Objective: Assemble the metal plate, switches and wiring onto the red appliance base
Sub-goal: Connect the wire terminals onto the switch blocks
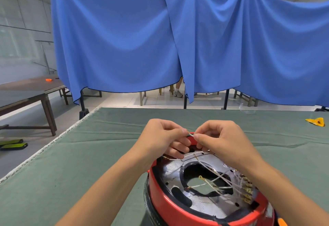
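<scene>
The red appliance base (170, 206) sits at 5 o'clock on the green worktop (71, 163), the metal plate (204, 206) seated in it; the left hand (160, 140) and right hand (220, 142), fingers curled, pinch a white wire (191, 134) between them above the base's 12 o'clock rim; loose wires (213, 181) cross the plate's opening.

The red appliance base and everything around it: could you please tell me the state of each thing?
red appliance base: on the green cloth, open side up.
metal plate: seated inside the base.
white wires: loose, crossing the plate's hole.
left hand: pinching a wire end.
right hand: pinching the same wire end.
</scene>
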The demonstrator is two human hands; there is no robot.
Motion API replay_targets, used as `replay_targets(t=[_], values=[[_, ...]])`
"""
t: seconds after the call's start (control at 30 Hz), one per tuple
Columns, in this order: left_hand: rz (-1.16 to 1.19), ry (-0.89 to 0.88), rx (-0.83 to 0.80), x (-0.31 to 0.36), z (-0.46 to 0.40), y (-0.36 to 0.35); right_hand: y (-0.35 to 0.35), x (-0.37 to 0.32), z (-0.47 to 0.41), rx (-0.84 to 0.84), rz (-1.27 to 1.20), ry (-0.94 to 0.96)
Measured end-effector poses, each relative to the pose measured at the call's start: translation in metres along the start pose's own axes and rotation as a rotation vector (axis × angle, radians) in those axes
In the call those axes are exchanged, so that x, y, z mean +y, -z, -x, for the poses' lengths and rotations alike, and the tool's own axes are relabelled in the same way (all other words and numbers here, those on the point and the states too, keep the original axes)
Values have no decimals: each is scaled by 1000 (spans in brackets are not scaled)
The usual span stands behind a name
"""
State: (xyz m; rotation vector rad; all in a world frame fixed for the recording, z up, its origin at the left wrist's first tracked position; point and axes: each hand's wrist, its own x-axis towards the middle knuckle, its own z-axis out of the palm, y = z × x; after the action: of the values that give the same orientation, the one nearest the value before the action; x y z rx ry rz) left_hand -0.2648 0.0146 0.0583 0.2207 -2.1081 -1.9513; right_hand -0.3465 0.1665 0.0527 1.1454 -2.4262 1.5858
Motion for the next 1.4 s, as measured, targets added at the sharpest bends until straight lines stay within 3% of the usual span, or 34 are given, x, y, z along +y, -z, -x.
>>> replay_targets(t=[0.4,0.6,0.77,1.0,1.3,1.4], values=[[-177,38,-36,7,4,4,-4,1,1,-48,9,46],[-452,-71,329,-4,-6,12,-6,9,2,-75,63,40],[-624,-42,420,-32,-11,6,-7,9,3,-88,98,59],[-405,-34,391,-47,-14,15,-15,7,7,-111,231,75],[117,59,432,-53,-8,11,-27,-6,-8,-378,537,34],[212,71,432,-53,-8,11,-38,-8,-9,-378,547,68]])
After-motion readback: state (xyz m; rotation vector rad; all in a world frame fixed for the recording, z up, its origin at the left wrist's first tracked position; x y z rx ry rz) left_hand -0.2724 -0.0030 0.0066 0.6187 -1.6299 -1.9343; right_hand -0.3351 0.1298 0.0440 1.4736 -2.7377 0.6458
